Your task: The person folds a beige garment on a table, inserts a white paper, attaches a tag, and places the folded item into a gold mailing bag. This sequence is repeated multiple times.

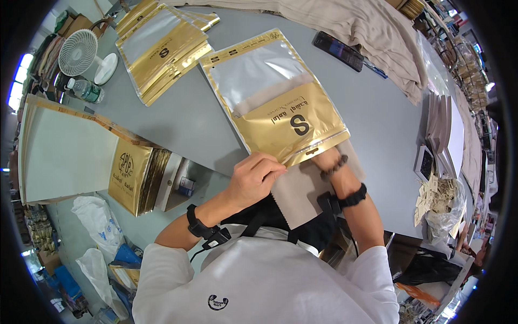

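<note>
A gold plastic packaging bag (301, 125) with a transparent window lies on the grey table before me. My left hand (261, 174) pinches its near edge at the corner, thumb against fingers. My right hand (325, 156) reaches in under the bag's near edge, its fingers hidden by the gold panel. Beige folded fabric (299, 194) hangs out below the bag between my wrists, and more beige fabric shows through the window. Whether my right hand holds the fabric inside cannot be seen.
Stacked gold bags (162, 52) lie at the far left, near a white fan (79, 52) and a plastic bottle (87, 91). A smartphone (338, 50) and pen (376, 69) lie beyond. Beige cloth (364, 24) covers the far edge. Cards (439, 129) and tags (439, 196) are at right.
</note>
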`<state>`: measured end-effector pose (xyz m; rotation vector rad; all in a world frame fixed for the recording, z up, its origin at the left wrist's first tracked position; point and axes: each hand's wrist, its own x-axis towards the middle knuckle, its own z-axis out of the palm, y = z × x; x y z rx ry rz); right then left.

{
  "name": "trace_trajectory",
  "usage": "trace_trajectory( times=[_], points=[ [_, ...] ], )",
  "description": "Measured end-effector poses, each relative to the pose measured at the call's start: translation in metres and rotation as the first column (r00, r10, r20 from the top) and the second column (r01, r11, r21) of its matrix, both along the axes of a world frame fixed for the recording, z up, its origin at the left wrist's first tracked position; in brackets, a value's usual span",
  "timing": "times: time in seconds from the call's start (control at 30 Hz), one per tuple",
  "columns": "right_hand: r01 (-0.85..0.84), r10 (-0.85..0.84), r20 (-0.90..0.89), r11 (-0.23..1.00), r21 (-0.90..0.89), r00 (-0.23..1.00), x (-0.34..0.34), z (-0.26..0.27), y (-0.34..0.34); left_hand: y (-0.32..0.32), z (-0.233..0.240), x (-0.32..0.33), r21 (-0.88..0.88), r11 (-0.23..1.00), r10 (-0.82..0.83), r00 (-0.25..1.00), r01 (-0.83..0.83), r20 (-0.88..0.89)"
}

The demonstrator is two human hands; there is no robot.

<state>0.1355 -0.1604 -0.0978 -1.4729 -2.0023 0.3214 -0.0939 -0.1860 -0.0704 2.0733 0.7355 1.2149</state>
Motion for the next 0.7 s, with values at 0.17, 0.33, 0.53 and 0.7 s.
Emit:
trace_trajectory(
  times=[0.17, 0.33, 0.53, 0.7],
  points=[
    [0.018, 0.074, 0.203, 0.908, -0.418, 0.976, 0.002, 0.035, -0.052, -0.002, 0.001, 0.004, -0.007, 1.0, -0.015, 1.0, 0.016, 0.003],
    [-0.139, 0.149, 0.172, 0.988, -0.064, 0.974, 0.001, 0.064, -0.123, 0.001, 0.007, -0.007, -0.003, 1.0, -0.008, 0.972, 0.008, -0.235],
    [-0.046, 0.141, 0.501, 0.979, -0.198, 0.854, 0.006, 0.046, -0.197, 0.005, 0.009, -0.016, -0.108, 0.991, -0.119, 0.905, 0.081, -0.408],
    [-0.015, 0.019, 0.372, 1.0, -0.015, 0.928, -0.003, 0.033, -0.197, -0.012, 0.001, -0.037, 0.045, 0.991, 0.133, 0.987, -0.13, -0.095]
  ],
)
